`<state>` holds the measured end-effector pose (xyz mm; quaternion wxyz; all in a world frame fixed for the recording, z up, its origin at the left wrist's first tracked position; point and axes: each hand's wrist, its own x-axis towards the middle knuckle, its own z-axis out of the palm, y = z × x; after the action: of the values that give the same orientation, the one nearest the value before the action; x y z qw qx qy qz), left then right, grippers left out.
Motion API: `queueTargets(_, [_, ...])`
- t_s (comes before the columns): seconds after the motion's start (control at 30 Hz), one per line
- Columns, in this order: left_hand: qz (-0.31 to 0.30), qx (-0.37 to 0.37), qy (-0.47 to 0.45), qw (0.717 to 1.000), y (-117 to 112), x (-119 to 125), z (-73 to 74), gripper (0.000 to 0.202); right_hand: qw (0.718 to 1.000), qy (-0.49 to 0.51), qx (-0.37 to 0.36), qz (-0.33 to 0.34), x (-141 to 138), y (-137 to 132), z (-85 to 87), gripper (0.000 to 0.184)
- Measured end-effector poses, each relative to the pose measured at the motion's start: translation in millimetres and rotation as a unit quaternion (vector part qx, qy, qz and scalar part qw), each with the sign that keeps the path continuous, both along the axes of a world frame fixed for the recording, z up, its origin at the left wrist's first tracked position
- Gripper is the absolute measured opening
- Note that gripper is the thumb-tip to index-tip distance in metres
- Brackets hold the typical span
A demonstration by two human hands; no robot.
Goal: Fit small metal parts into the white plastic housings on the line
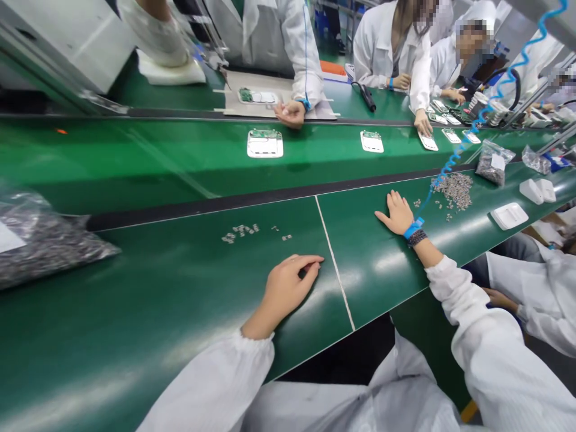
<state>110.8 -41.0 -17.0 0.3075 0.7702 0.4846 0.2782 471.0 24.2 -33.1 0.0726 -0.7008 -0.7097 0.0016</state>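
Observation:
My left hand [290, 288] rests low over the green table [148, 318], left of a white dividing line [335, 264]. Its thumb and forefinger come together at the tips in a pinch; anything between them is too small to make out. Just beyond it lie several small metal parts [240, 232], loosely grouped. My right hand [398, 215] lies flat on the table on the other side of the line, fingers spread, holding nothing. A blue wrist strap [414, 228] with a coiled cord is around that wrist. Right of this hand sits a larger pile of similar small parts [454, 191].
A clear bag of small parts [49, 240] stands at left, another bag [494, 163] at right near a white tray [509, 216]. Across the green conveyor belt [180, 153], co-workers handle white housings [265, 145] with circuit boards. The coiled blue cord [488, 111] hangs at right.

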Motion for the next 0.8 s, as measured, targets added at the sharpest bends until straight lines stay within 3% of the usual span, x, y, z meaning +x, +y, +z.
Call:
queueTargets(0.2, [0.002, 0.011, 0.006, 1.000, -3.6, 4.1, 0.2, 0.029, 0.993, 0.004, -0.024, 0.113, -41.3, 45.0, 1.6, 0.084])
queueTargets(0.33, [0.019, 0.011, 0.009, 1.000, -3.7, 7.3, 0.0, 0.029, 0.994, 0.009, -0.022, 0.106, -66.6, 51.0, 2.5, 0.097])
queueTargets(0.4, [0.026, 0.010, 0.011, 1.000, -3.7, 8.6, -0.2, 0.028, 0.990, 0.028, -0.020, 0.134, -77.1, 46.4, 5.0, 0.100])
queueTargets(0.53, [0.037, 0.003, -0.011, 0.999, -4.8, 8.6, -0.4, 0.029, 0.954, 0.103, -0.053, 0.277, -100.8, 10.9, 13.4, 0.076])
queueTargets(0.67, [0.042, -0.024, -0.055, 0.997, -6.9, 6.4, -1.3, 0.031, 0.891, 0.198, -0.093, 0.398, -120.6, -60.0, 14.5, 0.060])
queueTargets(0.73, [0.043, -0.031, -0.062, 0.997, -7.9, 5.0, -2.2, 0.031, 0.842, 0.272, -0.139, 0.444, -118.7, -93.5, 10.3, 0.039])
queueTargets(0.8, [0.042, -0.034, -0.058, 0.997, -8.5, 3.5, -2.9, 0.031, 0.811, 0.350, -0.181, 0.432, -103.1, -112.1, 5.3, 0.026])
